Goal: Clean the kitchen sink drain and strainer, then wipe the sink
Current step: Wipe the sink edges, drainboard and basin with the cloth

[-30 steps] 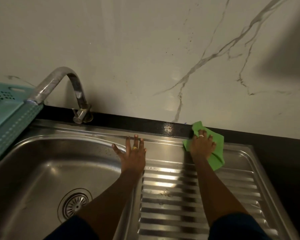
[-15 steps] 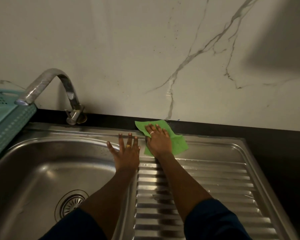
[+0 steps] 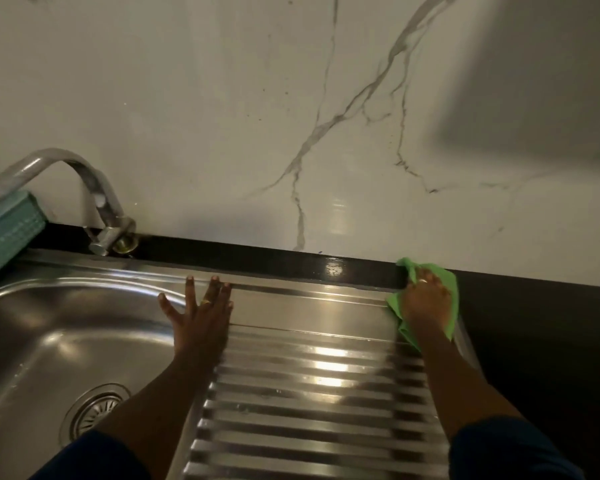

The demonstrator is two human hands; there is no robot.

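The steel sink (image 3: 49, 327) has its bowl at the left and a ribbed drainboard (image 3: 312, 403) at the right. The round drain strainer (image 3: 90, 414) lies in the bowl bottom, partly hidden by my left forearm. My left hand (image 3: 201, 313) rests flat, fingers spread, on the rim between bowl and drainboard. My right hand (image 3: 426, 303) presses a green cloth (image 3: 449, 282) onto the drainboard's far right corner, fingers lying over it. The cloth overlaps the black counter edge.
A curved steel tap (image 3: 94, 192) stands behind the bowl. A teal plastic basket (image 3: 7, 233) sits at the left edge. Black countertop (image 3: 534, 323) runs behind and right of the sink, below a white marble wall (image 3: 291, 116).
My right hand swept the green cloth left along the back of the drainboard, then back right to the far corner. My left hand stayed planted on the rim.
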